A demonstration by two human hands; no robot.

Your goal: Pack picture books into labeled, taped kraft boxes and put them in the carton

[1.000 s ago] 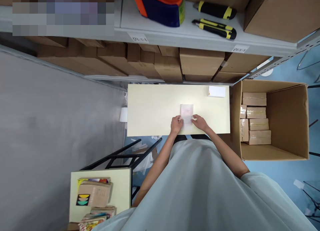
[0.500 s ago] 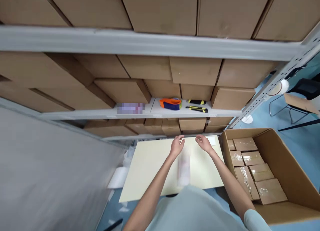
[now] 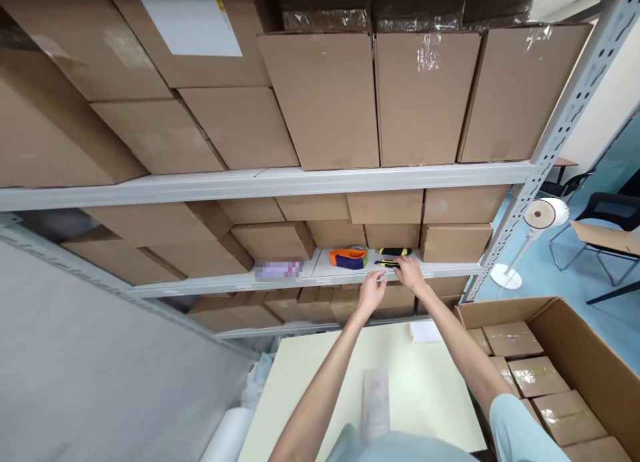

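Note:
Both my arms reach up to a grey shelf above the cream table. My right hand rests its curled fingers on the nearer of two yellow-and-black utility knives; the second knife lies just behind. My left hand hovers below the shelf edge with fingers loosely bent, holding nothing. An orange-and-blue tape dispenser sits left of the knives. A pale wrapped packet lies on the table near my body.
Brown cardboard boxes fill the shelves above and behind. An open carton of taped packages stands at the right. A small white pad lies at the table's far edge. A fan and chairs stand at the right.
My hands left the wrapped packet on the table and rose to the shelf. The right hand reached the nearer utility knife. My head tilted up, showing more shelves.

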